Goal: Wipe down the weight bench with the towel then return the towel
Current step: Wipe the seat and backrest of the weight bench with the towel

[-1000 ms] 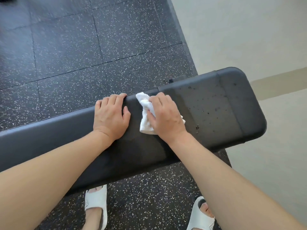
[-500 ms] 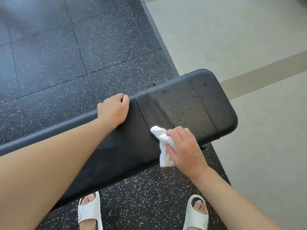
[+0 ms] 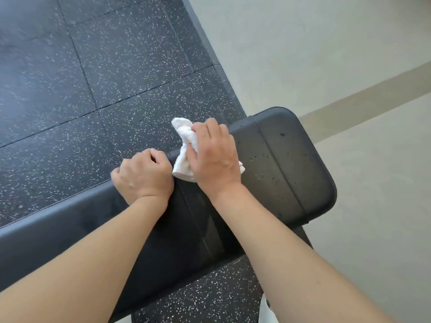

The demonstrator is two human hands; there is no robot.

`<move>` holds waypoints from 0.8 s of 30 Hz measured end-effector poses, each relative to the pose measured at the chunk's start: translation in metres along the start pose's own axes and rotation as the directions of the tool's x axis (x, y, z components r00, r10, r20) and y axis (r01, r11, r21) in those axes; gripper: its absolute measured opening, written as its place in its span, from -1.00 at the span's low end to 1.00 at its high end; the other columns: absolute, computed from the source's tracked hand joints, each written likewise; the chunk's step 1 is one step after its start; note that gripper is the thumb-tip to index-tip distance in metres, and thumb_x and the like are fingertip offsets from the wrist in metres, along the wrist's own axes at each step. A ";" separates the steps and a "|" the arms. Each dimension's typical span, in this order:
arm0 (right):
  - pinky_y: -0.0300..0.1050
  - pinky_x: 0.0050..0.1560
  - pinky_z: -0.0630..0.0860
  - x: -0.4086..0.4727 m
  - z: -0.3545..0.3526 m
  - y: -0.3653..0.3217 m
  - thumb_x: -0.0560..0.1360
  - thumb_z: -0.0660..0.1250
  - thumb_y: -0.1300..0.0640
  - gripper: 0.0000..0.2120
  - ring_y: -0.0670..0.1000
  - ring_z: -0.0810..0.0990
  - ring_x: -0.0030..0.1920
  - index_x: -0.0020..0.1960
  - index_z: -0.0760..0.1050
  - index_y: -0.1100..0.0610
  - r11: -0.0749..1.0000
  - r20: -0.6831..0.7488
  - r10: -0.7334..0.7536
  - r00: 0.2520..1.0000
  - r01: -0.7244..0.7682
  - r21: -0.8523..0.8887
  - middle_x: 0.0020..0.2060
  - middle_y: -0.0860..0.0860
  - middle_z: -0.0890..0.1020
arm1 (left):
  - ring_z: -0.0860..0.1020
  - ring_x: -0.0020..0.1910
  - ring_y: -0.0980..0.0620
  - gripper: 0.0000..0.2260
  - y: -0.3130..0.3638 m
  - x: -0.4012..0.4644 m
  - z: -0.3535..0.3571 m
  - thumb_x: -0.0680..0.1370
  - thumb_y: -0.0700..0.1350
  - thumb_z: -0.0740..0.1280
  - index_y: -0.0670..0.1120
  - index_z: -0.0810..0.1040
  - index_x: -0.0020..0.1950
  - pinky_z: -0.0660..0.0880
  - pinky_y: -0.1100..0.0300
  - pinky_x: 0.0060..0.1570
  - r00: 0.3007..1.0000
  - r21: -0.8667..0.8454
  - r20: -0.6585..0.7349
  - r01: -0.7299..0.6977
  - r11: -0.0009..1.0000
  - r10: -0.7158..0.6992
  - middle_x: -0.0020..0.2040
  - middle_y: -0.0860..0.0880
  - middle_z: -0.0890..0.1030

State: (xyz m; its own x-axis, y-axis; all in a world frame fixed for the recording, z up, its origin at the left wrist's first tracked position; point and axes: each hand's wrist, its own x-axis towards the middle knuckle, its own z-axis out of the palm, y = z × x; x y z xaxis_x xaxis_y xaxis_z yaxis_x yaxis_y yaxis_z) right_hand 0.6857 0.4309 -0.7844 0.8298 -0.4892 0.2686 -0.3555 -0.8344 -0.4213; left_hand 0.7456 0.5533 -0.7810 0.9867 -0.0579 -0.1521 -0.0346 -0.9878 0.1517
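A long black padded weight bench runs from the lower left to the right, its rounded end pad speckled with small droplets. My right hand grips a crumpled white towel at the bench's far edge, part of the towel sticking out past the edge over the floor. My left hand sits just left of it, fingers curled over the far edge of the bench. Both forearms cross the pad from below.
Black speckled rubber floor tiles lie beyond and under the bench. Pale smooth flooring with a tan stripe lies to the right. A white sandal shows at the bottom edge.
My right hand has carried the towel from the bench's near edge up across the pad to its far edge, beside my left hand. The left hand stayed on the far edge.
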 end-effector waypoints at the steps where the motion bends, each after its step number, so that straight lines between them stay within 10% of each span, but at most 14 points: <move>1: 0.03 -0.20 0.43 0.009 0.009 -0.007 0.51 0.32 0.04 -0.79 0.15 0.50 -0.11 0.04 0.55 0.16 1.000 0.000 -0.007 1.000 0.007 -0.013 -0.05 0.10 0.56 | 0.44 -0.19 -0.18 -0.61 0.001 0.001 0.000 0.62 -0.03 0.05 -0.07 0.54 -0.29 0.29 -0.05 0.03 1.000 0.007 0.004 0.012 1.000 -0.012 -0.40 -0.01 0.37; 13: 0.16 -0.05 0.51 0.033 -0.040 0.090 0.51 0.28 0.05 -0.70 0.22 0.53 -0.03 0.14 0.56 0.19 0.995 0.003 0.097 0.995 -0.097 0.017 0.02 0.15 0.56 | 0.49 -0.20 -0.26 -0.58 0.006 0.001 -0.001 0.59 -0.03 0.03 -0.14 0.59 -0.26 0.36 -0.09 0.01 0.998 -0.001 -0.059 0.020 1.000 -0.020 -0.27 -0.22 0.59; 24: 0.08 -0.22 0.49 0.059 0.043 -0.034 0.36 0.52 0.23 -0.79 0.17 0.51 -0.16 -0.12 0.50 0.15 0.983 0.127 -0.095 0.987 0.072 0.171 -0.15 0.11 0.54 | 0.43 -0.20 -0.18 -0.71 0.005 0.002 0.001 0.59 -0.04 0.07 -0.01 0.34 -0.33 0.25 -0.04 -0.05 0.997 -0.095 -0.021 0.077 0.993 -0.079 -0.26 -0.14 0.57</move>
State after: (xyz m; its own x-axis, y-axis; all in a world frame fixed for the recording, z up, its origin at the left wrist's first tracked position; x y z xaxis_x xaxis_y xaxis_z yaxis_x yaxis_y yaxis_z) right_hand 0.7650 0.4412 -0.7911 0.9077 -0.3717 0.1947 -0.2161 -0.8119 -0.5424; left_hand 0.7471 0.5478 -0.7819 0.9895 0.0234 -0.1429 0.0564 -0.9712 0.2316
